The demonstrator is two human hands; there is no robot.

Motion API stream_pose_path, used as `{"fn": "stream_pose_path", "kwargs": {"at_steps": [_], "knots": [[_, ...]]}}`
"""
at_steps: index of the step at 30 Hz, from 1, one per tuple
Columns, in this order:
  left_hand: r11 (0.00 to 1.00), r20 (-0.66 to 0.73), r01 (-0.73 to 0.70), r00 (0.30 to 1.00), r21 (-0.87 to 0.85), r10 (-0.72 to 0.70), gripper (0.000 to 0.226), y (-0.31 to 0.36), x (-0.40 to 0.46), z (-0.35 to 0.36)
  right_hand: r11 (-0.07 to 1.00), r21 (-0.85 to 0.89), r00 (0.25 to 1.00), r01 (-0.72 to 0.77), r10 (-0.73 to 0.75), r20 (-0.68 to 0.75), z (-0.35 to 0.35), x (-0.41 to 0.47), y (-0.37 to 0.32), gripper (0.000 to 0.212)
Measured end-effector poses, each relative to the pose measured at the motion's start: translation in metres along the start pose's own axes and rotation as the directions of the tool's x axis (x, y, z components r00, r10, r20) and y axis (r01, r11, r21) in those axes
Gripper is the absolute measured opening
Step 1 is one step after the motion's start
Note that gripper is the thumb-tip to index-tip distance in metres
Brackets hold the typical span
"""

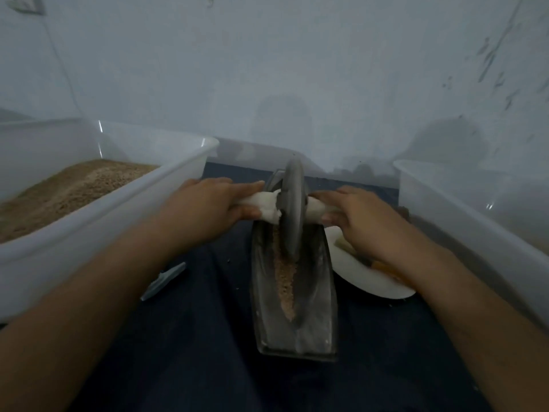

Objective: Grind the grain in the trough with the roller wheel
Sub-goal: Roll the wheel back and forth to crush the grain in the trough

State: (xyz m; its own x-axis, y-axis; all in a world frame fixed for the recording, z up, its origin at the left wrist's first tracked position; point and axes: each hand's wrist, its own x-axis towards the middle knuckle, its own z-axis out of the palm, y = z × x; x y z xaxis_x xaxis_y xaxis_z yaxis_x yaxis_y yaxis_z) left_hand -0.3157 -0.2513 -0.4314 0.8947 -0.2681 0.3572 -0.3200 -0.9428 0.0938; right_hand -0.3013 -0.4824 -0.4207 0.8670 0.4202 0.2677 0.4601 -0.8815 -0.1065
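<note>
Pale wall behind, dark desk (190,337) below: the trough (292,331) lies lengthwise, roller wheel (292,209) standing at its far half. Left hand (205,206) and right hand (361,218) curl fingers round its wrapped axle. Grain (285,281) looks partly crushed; more passes seem needed.

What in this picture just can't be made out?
- Head view: what lies on the white plate; the right hand and forearm cover most of it.
- The axle handles; cloth wrap and both hands, left hand included, hide them.
- Contents of the right tub; cloudy wall, cut off by the edge.
- The trough floor under the roller wheel.
</note>
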Motion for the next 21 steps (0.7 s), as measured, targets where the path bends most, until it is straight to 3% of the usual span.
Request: {"fn": "stream_pose_path", "kwargs": {"at_steps": [3, 6, 9, 13, 17, 21], "knots": [[0.998, -0.059, -0.057, 0.997, 0.03, 0.058, 0.057, -0.002, 0.002, 0.005, 0.999, -0.047, 0.998, 0.028, -0.031, -0.063, 0.006, -0.001, 0.0, 0.045], [0.988, 0.122, -0.052, 0.99, -0.148, 0.07, 0.059, -0.004, -0.004, -0.013, 0.991, -0.108, 0.997, 0.083, -0.083, 0.005, -0.004, -0.012, -0.003, 0.047], [0.943, 0.297, -0.096, 0.935, -0.32, 0.196, 0.064, 0.002, -0.017, -0.04, 0.978, -0.143, 0.985, 0.149, -0.134, 0.111, -0.024, -0.03, -0.013, 0.044], [0.887, 0.326, -0.168, 0.887, -0.43, 0.326, 0.046, 0.004, -0.024, -0.058, 0.99, -0.033, 0.966, 0.135, -0.124, 0.228, -0.048, -0.054, -0.024, 0.041], [0.912, 0.359, -0.098, 0.898, -0.398, 0.253, 0.051, 0.003, -0.016, -0.045, 0.993, -0.073, 0.98, 0.091, -0.076, 0.181, -0.034, -0.038, -0.022, 0.046], [0.978, 0.136, -0.001, 0.99, -0.211, 0.031, 0.049, -0.003, -0.001, -0.013, 0.994, -0.111, 0.999, 0.012, -0.006, 0.054, -0.008, -0.007, -0.01, 0.057]]}}
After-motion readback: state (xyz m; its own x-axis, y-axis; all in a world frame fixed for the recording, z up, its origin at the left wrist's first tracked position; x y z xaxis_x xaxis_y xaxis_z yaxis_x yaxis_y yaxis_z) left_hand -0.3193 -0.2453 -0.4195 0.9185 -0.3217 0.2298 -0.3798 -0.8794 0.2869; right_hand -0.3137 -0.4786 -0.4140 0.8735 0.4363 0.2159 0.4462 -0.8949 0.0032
